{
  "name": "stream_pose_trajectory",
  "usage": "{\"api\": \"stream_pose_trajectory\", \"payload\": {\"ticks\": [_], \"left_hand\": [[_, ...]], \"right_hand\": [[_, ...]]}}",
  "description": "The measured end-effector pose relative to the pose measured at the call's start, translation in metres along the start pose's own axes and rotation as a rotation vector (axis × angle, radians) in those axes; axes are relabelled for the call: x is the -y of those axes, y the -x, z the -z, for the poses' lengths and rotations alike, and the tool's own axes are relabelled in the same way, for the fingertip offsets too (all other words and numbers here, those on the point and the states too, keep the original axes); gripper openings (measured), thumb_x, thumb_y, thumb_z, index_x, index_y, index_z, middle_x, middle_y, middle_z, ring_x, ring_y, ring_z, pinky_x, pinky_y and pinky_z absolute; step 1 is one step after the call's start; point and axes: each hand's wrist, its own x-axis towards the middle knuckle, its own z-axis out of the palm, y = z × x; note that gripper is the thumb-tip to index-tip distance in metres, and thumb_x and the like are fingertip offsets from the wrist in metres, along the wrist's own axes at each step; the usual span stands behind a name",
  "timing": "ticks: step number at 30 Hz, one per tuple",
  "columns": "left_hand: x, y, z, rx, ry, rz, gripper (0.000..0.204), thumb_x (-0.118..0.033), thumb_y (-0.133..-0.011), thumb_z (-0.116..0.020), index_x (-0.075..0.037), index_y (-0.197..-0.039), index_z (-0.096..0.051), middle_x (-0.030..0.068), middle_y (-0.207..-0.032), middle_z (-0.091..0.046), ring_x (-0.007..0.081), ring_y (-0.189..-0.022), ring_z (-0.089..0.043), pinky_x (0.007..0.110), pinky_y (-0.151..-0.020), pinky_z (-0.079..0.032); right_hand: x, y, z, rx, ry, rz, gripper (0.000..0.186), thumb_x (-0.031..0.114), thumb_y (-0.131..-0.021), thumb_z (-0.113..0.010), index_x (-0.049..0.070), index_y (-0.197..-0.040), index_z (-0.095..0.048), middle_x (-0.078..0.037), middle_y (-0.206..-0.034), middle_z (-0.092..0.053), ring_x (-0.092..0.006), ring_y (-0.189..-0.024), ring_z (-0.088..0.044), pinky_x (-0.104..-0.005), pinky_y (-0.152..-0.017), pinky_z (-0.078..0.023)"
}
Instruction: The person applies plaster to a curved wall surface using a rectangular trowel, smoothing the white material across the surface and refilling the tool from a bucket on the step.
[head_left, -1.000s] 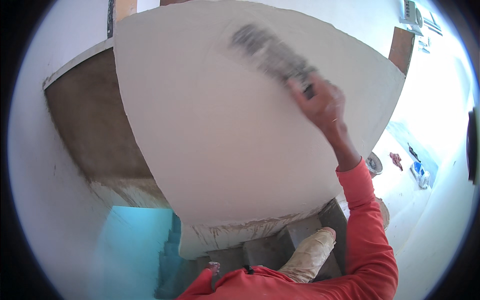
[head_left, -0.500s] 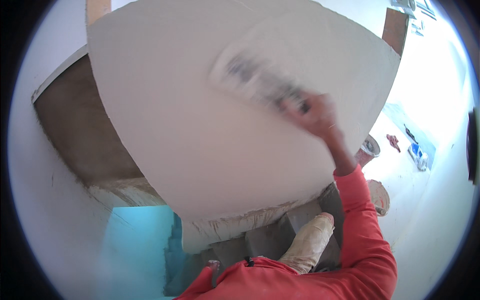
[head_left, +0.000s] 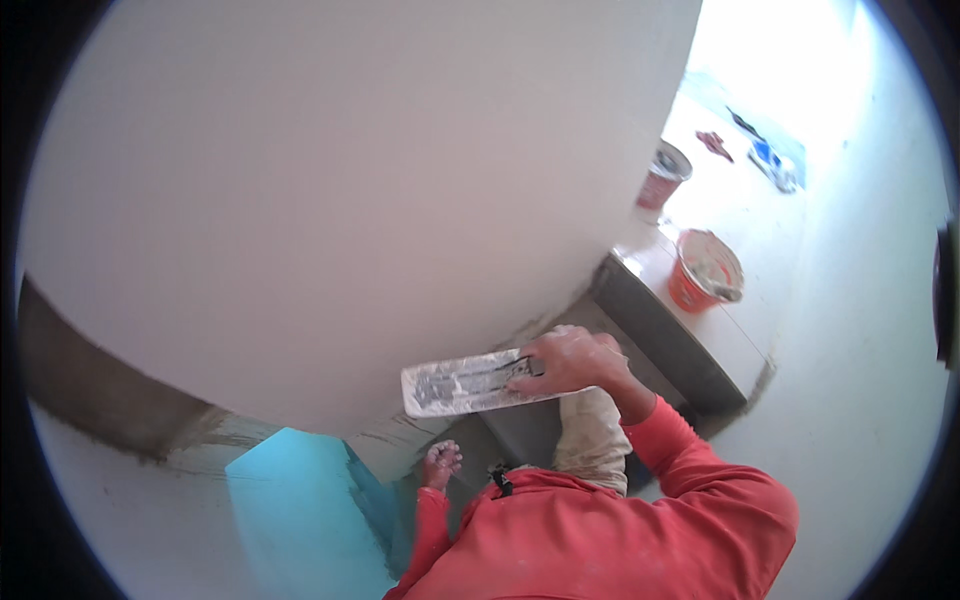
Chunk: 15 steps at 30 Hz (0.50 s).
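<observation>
My right hand [head_left: 572, 360] grips a plastering trowel [head_left: 455, 385], its long flat blade smeared with white and pointing left. The trowel is level with the lower edge of the smooth pale wall [head_left: 350, 200]; I cannot tell if the blade touches it. Beside my waist, lower and to the left, my left hand [head_left: 441, 465] is closed in a loose fist. Its fingers are dusted white, and nothing shows in them.
Grey stair steps [head_left: 525, 435] lie below me, with one trousered leg [head_left: 592, 435] over them. On the pale landing to the right stand an orange bucket [head_left: 705, 272] and another bucket [head_left: 662, 180]. A red cloth [head_left: 714, 145] lies farther back.
My right hand has brought the trowel down from high on the wall to near my waist. My view has tilted down and right, and my left hand shows more fully.
</observation>
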Motion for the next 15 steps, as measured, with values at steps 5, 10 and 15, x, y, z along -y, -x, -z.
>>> {"api": "stream_pose_trajectory", "payload": {"ticks": [5, 10, 15], "left_hand": [[-0.071, 0.015, -0.064, 0.208, -0.031, 0.141, 0.028, -0.028, -0.089, -0.055, -0.007, -0.106, -0.051, 0.0036, -0.096, -0.058, 0.0135, -0.081, -0.057, 0.027, -0.069, -0.048], [-0.119, -0.002, -0.163, 0.546, -0.187, 0.167, 0.031, -0.033, -0.092, -0.049, -0.006, -0.109, -0.051, 0.0054, -0.098, -0.058, 0.015, -0.087, -0.057, 0.03, -0.075, -0.049], [-0.131, -0.019, -0.264, 0.803, -0.24, 0.433, 0.039, -0.039, -0.094, -0.04, -0.006, -0.111, -0.05, 0.0067, -0.098, -0.058, 0.0162, -0.088, -0.058, 0.031, -0.077, -0.049]], "right_hand": [[-0.033, 0.073, 0.04, -0.22, -0.423, -0.405, 0.043, 0.04, -0.07, -0.068, 0.0, -0.086, -0.064, -0.016, -0.072, -0.061, -0.0289, -0.066, -0.06, -0.036, -0.064, -0.045], [-0.081, 0.131, -0.009, -0.299, -0.306, -0.607, 0.038, 0.032, -0.076, -0.063, 0.003, -0.101, -0.058, -0.018, -0.097, -0.058, -0.0347, -0.09, -0.056, -0.0399, -0.077, -0.045], [-0.092, 0.128, -0.057, -0.29, -0.32, -0.681, 0.026, 0.025, -0.078, -0.061, 0.006, -0.096, -0.058, -0.013, -0.091, -0.054, -0.032, -0.087, -0.055, -0.0401, -0.074, -0.046]]}}
